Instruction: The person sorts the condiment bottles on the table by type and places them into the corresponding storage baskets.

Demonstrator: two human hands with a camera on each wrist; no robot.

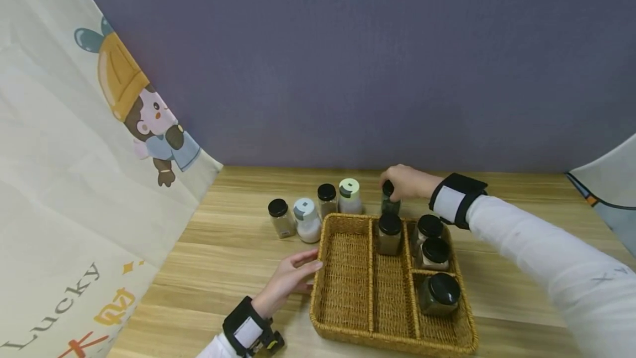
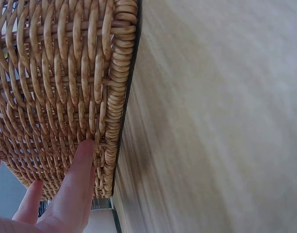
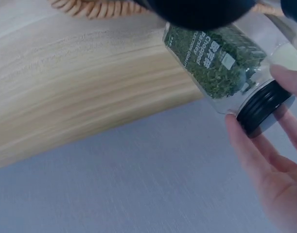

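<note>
My right hand (image 1: 409, 180) grips a glass jar of chopped parsley (image 3: 216, 58) by its black lid (image 3: 262, 107), just behind the wicker basket (image 1: 397, 344). Printed lettering and green flakes show through its side in the right wrist view. Against the basket's left side rests my left hand (image 1: 288, 280), its extended fingers (image 2: 75, 174) touching the woven wall in the left wrist view. Inside the basket, one black-lidded jar (image 1: 389, 235) stands at the back of the middle compartment. Two jars share the back right compartment, and a dark jar (image 1: 439, 294) occupies the front right one.
Left of and behind the basket stand two black-lidded jars (image 1: 281, 218) and two white-topped shakers (image 1: 308, 220) on the wooden table (image 1: 208, 269). A grey-blue panel (image 1: 348, 70) rises along the table's back edge. Printed cloth (image 1: 64, 153) hangs at left.
</note>
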